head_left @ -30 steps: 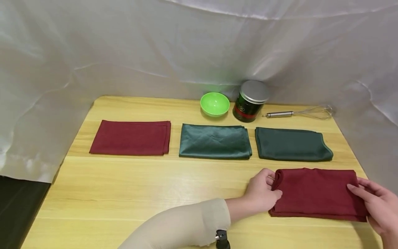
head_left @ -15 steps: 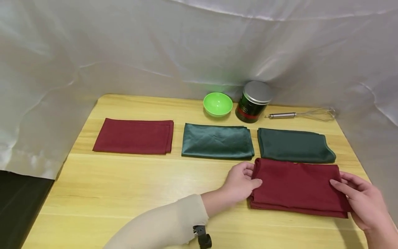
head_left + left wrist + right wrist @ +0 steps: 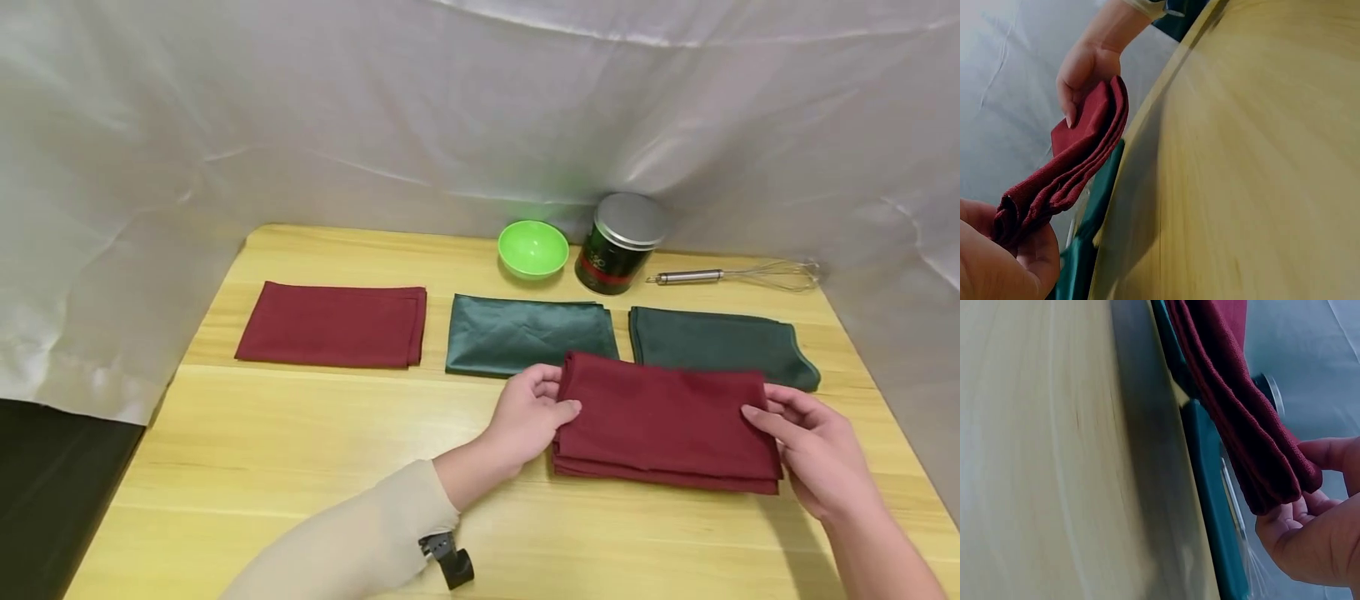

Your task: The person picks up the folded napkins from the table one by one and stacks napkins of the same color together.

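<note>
A folded dark red cloth [image 3: 663, 421] is held above the table between both hands. My left hand [image 3: 525, 417] pinches its left end, thumb on top and fingers underneath. At the opposite end my right hand [image 3: 817, 450] grips it the same way. Both wrist views show the cloth's stacked layers lifted off the wood, with a shadow below. Behind it lie a shiny green folded cloth [image 3: 525, 333] and a darker green folded cloth [image 3: 712, 337], each partly covered by the red one in the head view. Farther left lies another red folded cloth [image 3: 330, 325].
Along the back of the wooden table [image 3: 300, 442] stand a bright green bowl [image 3: 532, 250] and a dark tin [image 3: 618, 246] with a silver lid. A wire whisk [image 3: 731, 275] lies to their right. Grey fabric [image 3: 375, 108] hangs around the back and sides.
Both hands have carried the folded red cloth leftward and somewhat up, from the right side of the table toward the middle. The head view has shifted slightly. The other cloths stay in place.
</note>
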Motion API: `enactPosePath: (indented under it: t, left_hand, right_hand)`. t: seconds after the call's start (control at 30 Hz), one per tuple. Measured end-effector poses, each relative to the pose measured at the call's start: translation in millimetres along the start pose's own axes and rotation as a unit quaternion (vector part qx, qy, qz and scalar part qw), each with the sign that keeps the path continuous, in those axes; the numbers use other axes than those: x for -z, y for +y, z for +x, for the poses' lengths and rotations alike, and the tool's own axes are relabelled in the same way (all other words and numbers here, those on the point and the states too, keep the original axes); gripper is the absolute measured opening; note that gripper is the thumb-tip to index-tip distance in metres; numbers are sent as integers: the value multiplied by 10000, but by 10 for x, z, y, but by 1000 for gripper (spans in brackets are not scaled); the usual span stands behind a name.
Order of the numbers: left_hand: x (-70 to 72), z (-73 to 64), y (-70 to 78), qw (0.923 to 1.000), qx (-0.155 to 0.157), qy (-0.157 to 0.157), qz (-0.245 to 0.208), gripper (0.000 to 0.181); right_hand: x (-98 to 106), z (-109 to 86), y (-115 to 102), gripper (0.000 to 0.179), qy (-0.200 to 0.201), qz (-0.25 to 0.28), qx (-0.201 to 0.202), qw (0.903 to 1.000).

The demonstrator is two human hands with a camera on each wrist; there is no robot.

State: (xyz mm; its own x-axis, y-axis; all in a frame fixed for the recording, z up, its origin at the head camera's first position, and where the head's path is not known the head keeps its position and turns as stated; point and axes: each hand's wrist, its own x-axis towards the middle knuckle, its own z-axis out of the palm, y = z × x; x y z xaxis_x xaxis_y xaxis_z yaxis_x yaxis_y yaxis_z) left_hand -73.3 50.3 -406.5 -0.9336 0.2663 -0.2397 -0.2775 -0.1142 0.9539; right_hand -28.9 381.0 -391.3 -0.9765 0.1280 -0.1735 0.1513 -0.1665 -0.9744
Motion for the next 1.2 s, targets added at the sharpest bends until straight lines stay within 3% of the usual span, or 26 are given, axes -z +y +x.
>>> enactPosePath:
  t: [0.23, 0.43, 0.63, 0.97, 1.2]
  left_hand:
    - [297, -53, 45, 9992, 3, 338, -230, 29]
    - [525, -78, 120, 9985, -41, 548, -61, 29]
    - [708, -99, 208, 9978, -93, 660, 36, 29]
    - [1113, -158, 286, 9926, -131, 1203, 113, 33]
    - [1411, -174, 395, 9919, -73, 1242, 252, 35]
  right_hand:
    - [-345, 114, 9, 25, -351, -155, 35, 9993]
    - [-603, 192, 8, 23, -576, -250, 57, 9980]
    - [-805, 228, 39, 24, -584, -293, -12, 9979]
    - [-1212, 327, 31, 26, -669, -358, 94, 9971]
    - [-1456, 436, 87, 29, -756, -554, 33, 9956]
